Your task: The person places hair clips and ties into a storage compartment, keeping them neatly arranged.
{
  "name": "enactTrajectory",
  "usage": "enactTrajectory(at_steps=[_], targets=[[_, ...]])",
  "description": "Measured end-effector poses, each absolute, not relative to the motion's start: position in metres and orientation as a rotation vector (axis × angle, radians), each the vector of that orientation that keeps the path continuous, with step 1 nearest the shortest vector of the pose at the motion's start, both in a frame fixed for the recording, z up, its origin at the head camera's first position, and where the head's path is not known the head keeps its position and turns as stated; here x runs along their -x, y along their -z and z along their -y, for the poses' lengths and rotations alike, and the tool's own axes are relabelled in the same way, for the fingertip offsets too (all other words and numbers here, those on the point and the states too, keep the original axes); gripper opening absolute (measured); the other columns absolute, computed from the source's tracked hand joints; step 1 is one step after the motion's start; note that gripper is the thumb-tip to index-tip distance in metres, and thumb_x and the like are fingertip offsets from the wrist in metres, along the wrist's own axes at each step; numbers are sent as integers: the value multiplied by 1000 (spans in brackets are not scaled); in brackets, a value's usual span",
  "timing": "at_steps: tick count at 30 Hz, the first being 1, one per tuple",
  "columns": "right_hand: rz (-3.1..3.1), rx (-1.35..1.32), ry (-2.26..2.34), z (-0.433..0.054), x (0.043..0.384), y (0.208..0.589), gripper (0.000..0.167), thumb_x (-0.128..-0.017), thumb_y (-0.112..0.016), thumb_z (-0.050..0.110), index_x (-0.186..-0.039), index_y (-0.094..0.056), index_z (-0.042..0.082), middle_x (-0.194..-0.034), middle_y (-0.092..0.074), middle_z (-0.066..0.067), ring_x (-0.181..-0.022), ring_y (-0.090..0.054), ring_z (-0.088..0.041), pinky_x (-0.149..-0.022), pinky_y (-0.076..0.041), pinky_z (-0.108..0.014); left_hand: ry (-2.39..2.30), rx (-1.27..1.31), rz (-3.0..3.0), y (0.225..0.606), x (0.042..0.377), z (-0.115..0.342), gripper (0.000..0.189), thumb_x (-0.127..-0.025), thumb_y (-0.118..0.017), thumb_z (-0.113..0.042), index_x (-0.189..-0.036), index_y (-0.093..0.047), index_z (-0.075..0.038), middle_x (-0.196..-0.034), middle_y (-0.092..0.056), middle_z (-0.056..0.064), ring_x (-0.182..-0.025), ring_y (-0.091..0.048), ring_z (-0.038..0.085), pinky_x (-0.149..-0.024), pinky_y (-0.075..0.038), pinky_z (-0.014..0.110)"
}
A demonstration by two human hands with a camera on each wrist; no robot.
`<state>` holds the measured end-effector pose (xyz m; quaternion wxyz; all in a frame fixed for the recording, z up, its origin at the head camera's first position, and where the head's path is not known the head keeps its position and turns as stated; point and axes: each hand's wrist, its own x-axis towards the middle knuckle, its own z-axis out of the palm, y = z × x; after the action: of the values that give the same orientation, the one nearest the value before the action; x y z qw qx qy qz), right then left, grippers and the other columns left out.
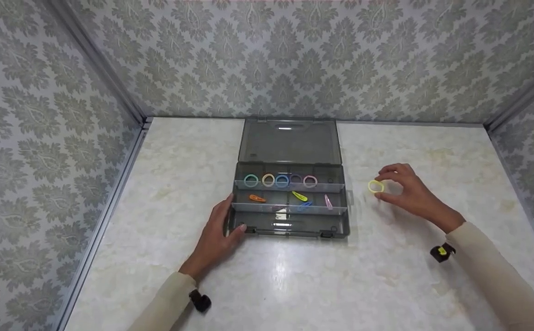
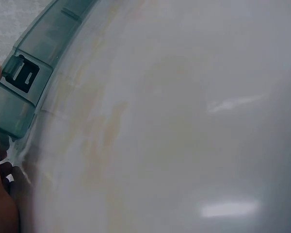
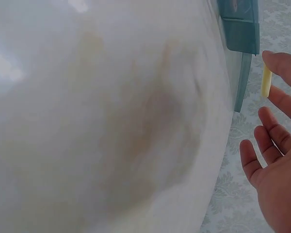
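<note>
A grey see-through organizer box (image 1: 289,225) lies with its lid (image 1: 289,142) folded back. My left hand (image 1: 216,232) holds the front left corner, thumb over the front rim and fingers along the side; the left wrist view shows its fingers beside the box (image 2: 43,43). To the right of the box, my right hand (image 1: 402,191) pinches a yellow hair tie (image 1: 382,188) between thumb and finger, above the table. In the right wrist view, the hair tie (image 3: 266,82) appears edge-on, and the other fingers (image 3: 269,145) are loosely bent.
Several hair ties, among them a green one (image 1: 251,186) and a pink one (image 1: 310,185), stand in the back compartment. The middle one has snap hair clips: orange (image 1: 257,198), yellow (image 1: 299,196), blue (image 1: 304,206), pink (image 1: 328,202). Patterned panels (image 1: 257,59) border the marbled table (image 1: 285,285).
</note>
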<state>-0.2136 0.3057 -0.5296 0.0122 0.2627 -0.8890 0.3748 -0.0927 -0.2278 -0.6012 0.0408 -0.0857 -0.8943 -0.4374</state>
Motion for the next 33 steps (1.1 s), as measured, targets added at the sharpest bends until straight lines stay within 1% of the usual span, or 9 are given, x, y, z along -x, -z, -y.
enactTrajectory(at_steps=[8, 15, 17, 26, 33], targets=[[2746, -880, -1165, -290, 222, 527, 32, -92, -90, 5, -122, -79, 5, -138, -61, -18, -131, -47, -34, -104, -42, -57, 1346, 250, 2758, 602, 89, 227, 88, -107, -73, -41, -178, -23, -28, -176, -35, 8, -163, -34, 27, -132, -28, 55], [2761, -916, -1169, -280, 231, 522, 34, -92, -90, 5, -124, -78, 4, -139, -60, -19, -129, -47, -34, -104, -42, -59, 1347, 250, 2754, 600, 87, 227, 87, -107, -73, -38, -178, -24, -24, -176, -35, 8, -163, -35, 28, -132, -28, 56], [2758, -934, -1170, -276, 234, 522, 33, -93, -89, 5, -124, -78, 3, -139, -59, -19, -130, -47, -35, -105, -42, -61, 1353, 243, 2757, 600, 87, 227, 86, -107, -73, -38, -178, -24, -24, -176, -35, 7, -163, -34, 26, -133, -28, 54], [2803, -934, -1208, -262, 245, 521, 32, -95, -89, 8, -124, -78, 3, -140, -58, -17, -131, -45, -34, -107, -42, -60, 1351, 239, 2766, 598, 89, 228, 86, -108, -72, -40, -178, -23, -27, -176, -34, 6, -163, -34, 26, -132, -28, 54], [2809, -942, -1227, -250, 249, 520, 31, -96, -88, 11, -125, -78, 5, -140, -57, -16, -131, -45, -33, -108, -42, -60, 1358, 269, 2740, 597, 92, 228, 86, -108, -71, -44, -177, -25, -26, -176, -35, 5, -163, -35, 26, -132, -29, 54]])
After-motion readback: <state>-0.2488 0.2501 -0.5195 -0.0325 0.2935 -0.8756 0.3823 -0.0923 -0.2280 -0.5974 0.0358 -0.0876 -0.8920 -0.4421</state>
